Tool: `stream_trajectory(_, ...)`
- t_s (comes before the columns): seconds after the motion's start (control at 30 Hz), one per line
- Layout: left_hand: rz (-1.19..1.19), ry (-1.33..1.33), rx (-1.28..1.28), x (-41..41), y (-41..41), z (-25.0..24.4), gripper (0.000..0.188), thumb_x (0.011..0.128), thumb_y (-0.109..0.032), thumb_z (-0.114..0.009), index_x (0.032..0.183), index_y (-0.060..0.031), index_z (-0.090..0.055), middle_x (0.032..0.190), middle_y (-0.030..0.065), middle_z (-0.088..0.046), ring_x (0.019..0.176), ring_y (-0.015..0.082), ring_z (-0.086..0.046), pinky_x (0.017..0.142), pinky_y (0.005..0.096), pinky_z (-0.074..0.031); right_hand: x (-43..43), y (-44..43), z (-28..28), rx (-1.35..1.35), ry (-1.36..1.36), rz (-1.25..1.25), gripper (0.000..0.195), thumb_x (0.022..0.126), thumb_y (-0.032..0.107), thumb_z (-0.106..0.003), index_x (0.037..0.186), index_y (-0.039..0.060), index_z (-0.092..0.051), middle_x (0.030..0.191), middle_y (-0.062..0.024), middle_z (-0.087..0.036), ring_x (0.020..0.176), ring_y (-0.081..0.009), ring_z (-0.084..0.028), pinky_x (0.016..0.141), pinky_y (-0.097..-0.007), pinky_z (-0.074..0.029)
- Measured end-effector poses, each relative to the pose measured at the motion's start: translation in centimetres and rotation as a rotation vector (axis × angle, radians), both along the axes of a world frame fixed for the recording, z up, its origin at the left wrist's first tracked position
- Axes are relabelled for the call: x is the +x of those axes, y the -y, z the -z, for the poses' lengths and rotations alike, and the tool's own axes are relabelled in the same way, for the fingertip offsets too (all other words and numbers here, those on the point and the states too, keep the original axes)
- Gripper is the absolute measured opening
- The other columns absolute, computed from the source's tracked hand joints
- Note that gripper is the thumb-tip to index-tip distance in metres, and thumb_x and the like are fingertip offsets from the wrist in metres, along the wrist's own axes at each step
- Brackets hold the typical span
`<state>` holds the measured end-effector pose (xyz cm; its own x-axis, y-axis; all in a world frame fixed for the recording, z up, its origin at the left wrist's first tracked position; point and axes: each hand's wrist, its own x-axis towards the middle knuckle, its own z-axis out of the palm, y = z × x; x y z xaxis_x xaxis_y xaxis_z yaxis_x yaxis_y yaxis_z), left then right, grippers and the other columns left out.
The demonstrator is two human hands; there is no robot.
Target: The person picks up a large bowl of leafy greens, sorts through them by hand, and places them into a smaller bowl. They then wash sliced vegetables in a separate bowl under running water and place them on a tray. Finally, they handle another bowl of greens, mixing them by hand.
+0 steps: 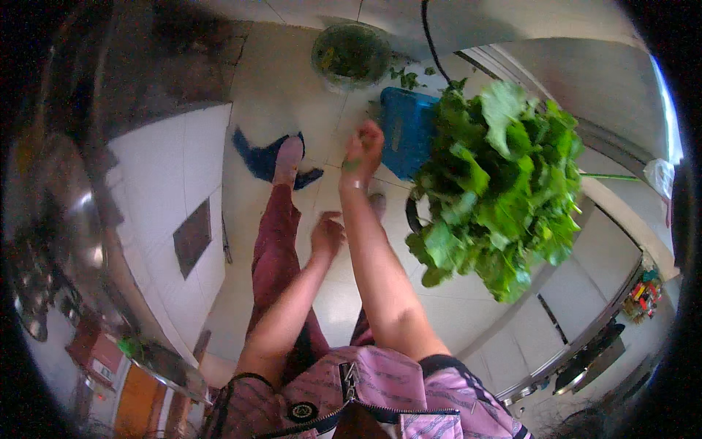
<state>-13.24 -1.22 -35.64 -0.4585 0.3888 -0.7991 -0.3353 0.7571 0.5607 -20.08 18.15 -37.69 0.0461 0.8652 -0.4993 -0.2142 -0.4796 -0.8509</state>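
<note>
My right hand is raised over the tiled floor with its fingers curled, just left of a blue plastic stool or crate. A small green bit shows by its wrist. I cannot tell whether the fingers hold anything. Lower and to the left, my left hand is blurred, its fingers bent, near my right forearm. A big heap of leafy green vegetables rises at the right and hides its support. One dark curved edge sticks out beside it. Farther off, a see-through tub contains green scraps.
Loose leaves lie on the floor near the tub. A dark cable hangs down to the greens. Dark blue cloth or footwear surrounds my left foot. White tiled base stands at left, a curved counter with a pan at right.
</note>
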Motion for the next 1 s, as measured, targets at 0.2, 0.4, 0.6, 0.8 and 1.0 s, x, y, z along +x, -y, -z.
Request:
stream_trajectory(0.2,0.688,-0.072,0.093,-2.3,-3.2,0.5,0.033,0.088,-0.01,-0.06,0.12,-0.009,-0.057,0.109,0.0145,-0.066,0.092,0.0327,-0.067,0.081,0.0417,-0.055,-3.8,-12.1,18.0,0.022,0.393,0.169,0.058,0.088,0.002,-0.063,0.141,0.0062,-0.042,0.12,-0.014,-0.058,0.102,-0.0245,-0.056,0.081,-0.0362,-0.049)
stream_trajectory(0.4,0.718,0.016,0.171,-7.0,-5.1,-1.6,0.035,0.09,-0.01,-0.057,0.125,-0.006,-0.053,0.115,0.0181,-0.061,0.103,0.0364,-0.063,0.083,0.0446,-0.054,-4.4,-13.7,24.8,0.28,0.58,-0.201,0.05,0.092,0.003,-0.058,0.14,0.0066,-0.045,0.102,-0.0121,-0.064,0.078,-0.023,-0.058,0.061,-0.0374,-0.049)
stream_trajectory(0.6,0.679,-0.022,0.189,-6.9,-6.3,-2.2,0.027,0.088,-0.009,-0.057,0.115,-0.0038,-0.055,0.105,0.0203,-0.06,0.098,0.0376,-0.062,0.079,0.0467,-0.056,-12.6,-8.0,20.2,0.006,0.372,-0.231,0.037,0.09,0.012,-0.067,0.125,0.006,-0.057,0.095,-0.01,-0.062,0.071,-0.0179,-0.058,0.062,-0.0342,-0.049)
stream_trajectory(0.8,0.639,0.06,0.236,-9.4,-8.0,-2.9,0.026,0.086,-0.005,-0.06,0.111,-0.0022,-0.057,0.099,0.0192,-0.06,0.092,0.037,-0.062,0.079,0.0452,-0.054,-4.1,-16.8,25.8,0.231,1.343,-0.729,0.039,0.086,0.028,-0.07,0.121,0.0127,-0.061,0.125,-0.0176,-0.054,0.109,-0.0335,-0.058,0.086,-0.0485,-0.051)
stream_trajectory(1.0,0.631,0.121,0.224,-12.5,-8.3,-2.8,0.029,0.086,-0.002,-0.061,0.115,-0.0024,-0.056,0.102,0.0189,-0.061,0.092,0.0364,-0.062,0.079,0.0445,-0.053,-0.1,-23.2,33.0,0.869,1.958,-1.113,0.041,0.085,0.03,-0.072,0.121,0.0223,-0.056,0.134,-0.0127,-0.05,0.116,-0.0388,-0.051,0.093,-0.0471,-0.045)
